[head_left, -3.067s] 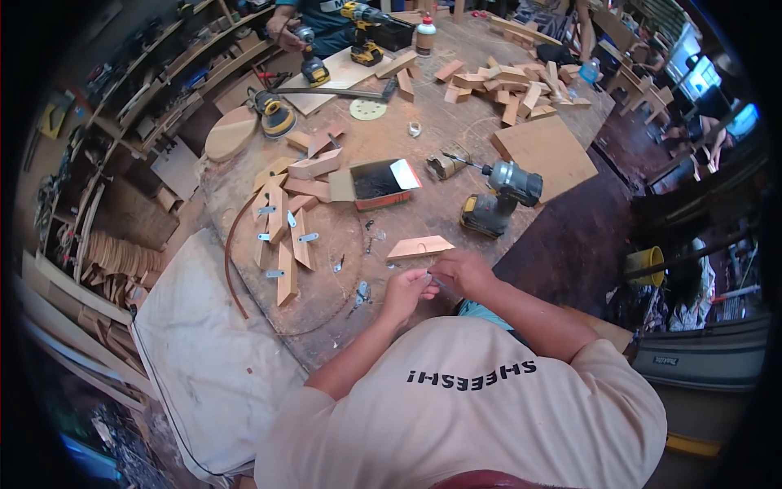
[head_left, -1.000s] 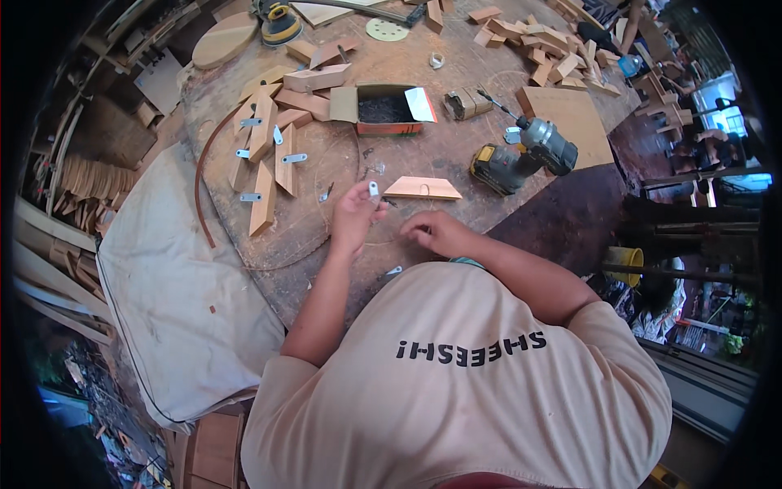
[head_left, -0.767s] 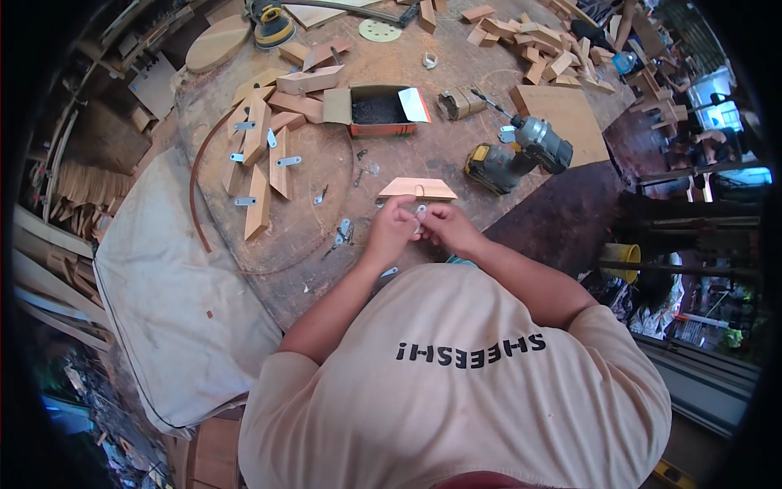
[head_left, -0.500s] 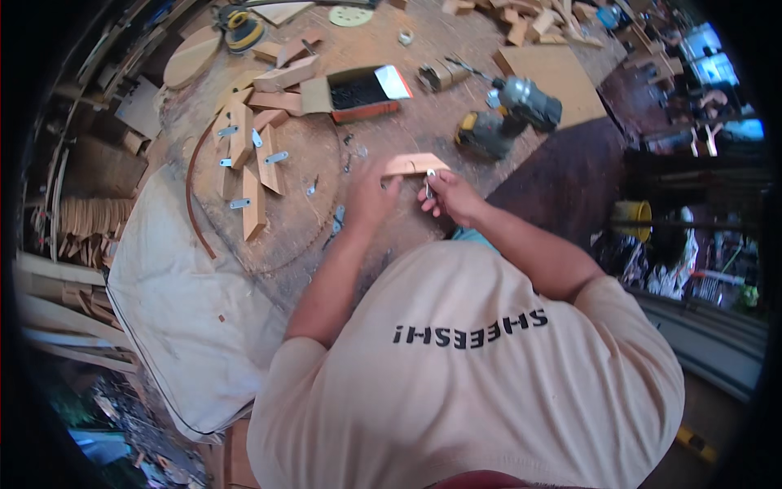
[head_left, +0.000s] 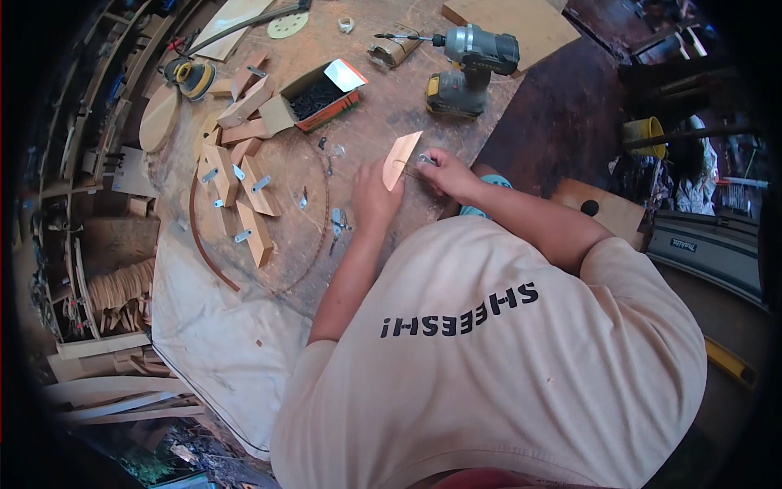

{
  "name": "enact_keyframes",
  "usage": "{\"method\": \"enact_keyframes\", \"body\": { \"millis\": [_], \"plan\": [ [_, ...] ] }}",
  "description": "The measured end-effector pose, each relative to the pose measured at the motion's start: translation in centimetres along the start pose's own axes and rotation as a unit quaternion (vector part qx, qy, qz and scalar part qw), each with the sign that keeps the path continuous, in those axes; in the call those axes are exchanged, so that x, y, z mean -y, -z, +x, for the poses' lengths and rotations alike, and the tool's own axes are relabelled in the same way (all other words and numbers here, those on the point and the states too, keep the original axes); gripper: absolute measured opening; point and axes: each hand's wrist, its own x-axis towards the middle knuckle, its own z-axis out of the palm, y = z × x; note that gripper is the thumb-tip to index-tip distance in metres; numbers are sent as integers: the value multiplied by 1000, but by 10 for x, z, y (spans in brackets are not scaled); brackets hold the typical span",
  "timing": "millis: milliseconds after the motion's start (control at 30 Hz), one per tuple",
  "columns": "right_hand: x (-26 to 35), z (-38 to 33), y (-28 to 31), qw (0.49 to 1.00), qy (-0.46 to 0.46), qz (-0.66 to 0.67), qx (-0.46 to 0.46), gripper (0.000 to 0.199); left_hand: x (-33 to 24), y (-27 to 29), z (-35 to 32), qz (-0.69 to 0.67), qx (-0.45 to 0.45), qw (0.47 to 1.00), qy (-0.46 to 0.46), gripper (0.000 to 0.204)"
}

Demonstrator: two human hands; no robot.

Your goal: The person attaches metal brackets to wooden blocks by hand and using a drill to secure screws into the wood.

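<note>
My left hand (head_left: 375, 196) grips a small wooden block (head_left: 402, 155) with slanted ends, held up at a tilt over the worktable. Close to the block's right side, my right hand (head_left: 450, 176) pinches a small metal plate (head_left: 425, 159) between thumb and fingers. Whether the plate touches the wood I cannot tell. To the left, several similar wooden blocks (head_left: 259, 236) lie in a loose pile, some with metal plates (head_left: 243, 236) on them. Beyond my hands stands an open box of dark screws (head_left: 314, 102). A cordless driver (head_left: 468, 69) rests at the far right with its bit pointing left.
A yellow sander (head_left: 194, 79) sits at the far left near a round sanding disc (head_left: 287, 24). Loose metal bits (head_left: 338, 222) lie beside my left forearm. A pale cloth (head_left: 220, 342) drapes over the table's left edge, and a flat board (head_left: 521, 28) lies at the back right.
The wooden block has turned from lying crosswise to a steep tilt in my left hand. My right hand still holds the metal plate. The whole view has shifted.
</note>
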Motion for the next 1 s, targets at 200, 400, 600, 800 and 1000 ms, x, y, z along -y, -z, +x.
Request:
{"method": "enact_keyframes", "body": {
  "millis": [200, 400, 600, 800, 1000],
  "plan": [
    [18, 6, -15, 978, 36, -198, -45, 24, -4, 1, -4, 24, 27, 999, 8, 51],
    [7, 18, -14, 992, -16, -119, -35, 28, -5, 3, -7, 30, 25, 999, 23, 51],
    [-4, 22, -11, 960, 164, -182, -133, 22, -2, 1, -6, 27, 11, 999, 28, 52],
    [11, 8, 9, 998, 13, -56, -37, 18, -1, 0, -6, 20, 11, 999, 33, 53],
    [7, 18, -13, 999, -33, 22, -22, 15, -4, 2, -6, 8, 15, 999, 38, 54]
  ]
}}
